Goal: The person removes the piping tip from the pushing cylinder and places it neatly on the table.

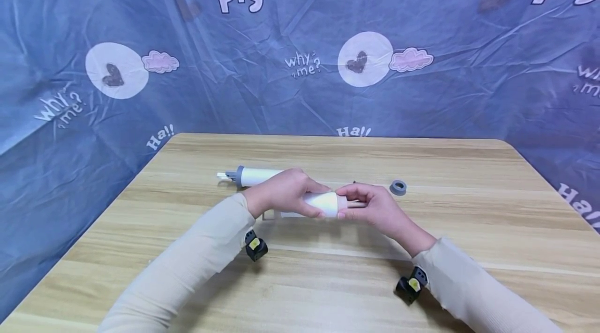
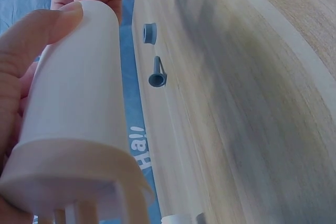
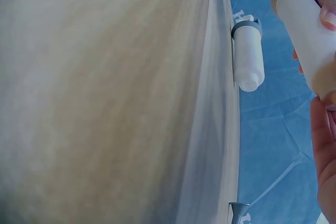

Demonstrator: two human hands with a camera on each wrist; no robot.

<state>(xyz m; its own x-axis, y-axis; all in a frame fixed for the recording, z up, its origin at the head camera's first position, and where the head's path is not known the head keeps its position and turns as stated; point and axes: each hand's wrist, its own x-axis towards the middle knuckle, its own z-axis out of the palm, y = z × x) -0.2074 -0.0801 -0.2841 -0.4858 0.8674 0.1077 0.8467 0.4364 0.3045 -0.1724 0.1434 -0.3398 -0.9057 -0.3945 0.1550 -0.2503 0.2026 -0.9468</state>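
Note:
My left hand grips a white cylindrical bottle above the table, with the thumb along its side. A beige cap with prongs covers one end, closest to the camera in the left wrist view. At the other end, my right hand pinches a pale pinkish collar between thumb and fingers. A thin pale piece sticks out there, partly hidden by that hand. Behind the left hand lies a second white bottle with a grey cap.
A grey ring lies on the wooden table beyond my right hand. Near it is a grey funnel-shaped piece, mostly hidden in the head view. A blue printed cloth hangs behind the table's far edge.

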